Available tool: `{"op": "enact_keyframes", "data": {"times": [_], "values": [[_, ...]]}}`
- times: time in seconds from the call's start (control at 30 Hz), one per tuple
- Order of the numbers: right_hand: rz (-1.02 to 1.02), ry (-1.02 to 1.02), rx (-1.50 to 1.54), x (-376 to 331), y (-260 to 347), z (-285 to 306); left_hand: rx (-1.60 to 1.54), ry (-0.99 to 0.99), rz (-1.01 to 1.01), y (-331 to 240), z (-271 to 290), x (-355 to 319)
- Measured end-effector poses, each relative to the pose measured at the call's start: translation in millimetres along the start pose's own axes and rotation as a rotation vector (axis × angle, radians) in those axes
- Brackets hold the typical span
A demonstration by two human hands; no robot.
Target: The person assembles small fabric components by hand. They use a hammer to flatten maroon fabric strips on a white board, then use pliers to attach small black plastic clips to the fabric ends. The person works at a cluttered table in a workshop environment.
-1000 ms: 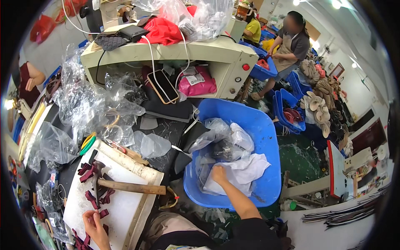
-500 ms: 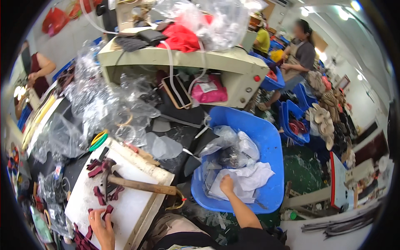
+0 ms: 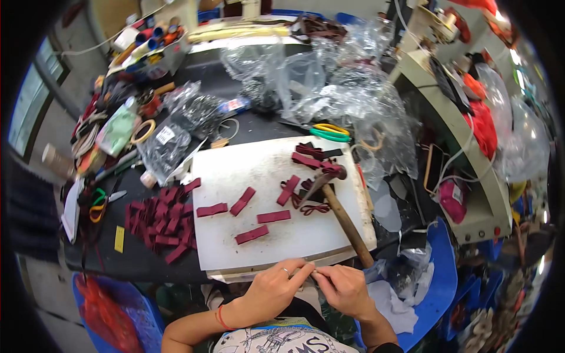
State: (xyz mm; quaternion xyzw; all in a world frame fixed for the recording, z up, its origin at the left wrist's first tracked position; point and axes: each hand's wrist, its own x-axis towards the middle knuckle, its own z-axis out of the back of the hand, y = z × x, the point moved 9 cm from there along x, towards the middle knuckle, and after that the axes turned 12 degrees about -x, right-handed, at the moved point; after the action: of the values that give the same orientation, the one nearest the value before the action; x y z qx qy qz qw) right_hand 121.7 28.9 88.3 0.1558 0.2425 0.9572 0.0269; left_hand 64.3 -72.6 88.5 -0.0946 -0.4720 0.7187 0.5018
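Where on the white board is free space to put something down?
On the white cutting board, the lower left corner below the maroon strips is bare, as is the upper left. The hammer side is crowded.

Hammer (image 3: 344,217) on board (image 3: 235,247), right side

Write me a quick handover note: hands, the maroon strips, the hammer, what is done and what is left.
Left hand and right hand meet fingertip to fingertip at the near edge of the white cutting board, pinching something too small to identify.
Hammer lies unheld on the board's right side, head on the folded strips.
Five flat maroon strips are spread across the board; a larger pile sits off its left edge on the black table.
Done: a few looped pieces by the hammer head. Left, apparently: the flat strips and the pile.
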Motion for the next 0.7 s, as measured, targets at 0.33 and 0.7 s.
{"op": "enact_keyframes", "data": {"times": [0.33, 0.7], "values": [[-0.231, -0.119, -0.244, 44, -62, 7, -0.455, -0.463, 0.353, 81, 75, -1], [-0.392, -0.129, -0.344, 46, -103, 1, -0.906, -0.497, 0.531, 156, 30, 10]]}}
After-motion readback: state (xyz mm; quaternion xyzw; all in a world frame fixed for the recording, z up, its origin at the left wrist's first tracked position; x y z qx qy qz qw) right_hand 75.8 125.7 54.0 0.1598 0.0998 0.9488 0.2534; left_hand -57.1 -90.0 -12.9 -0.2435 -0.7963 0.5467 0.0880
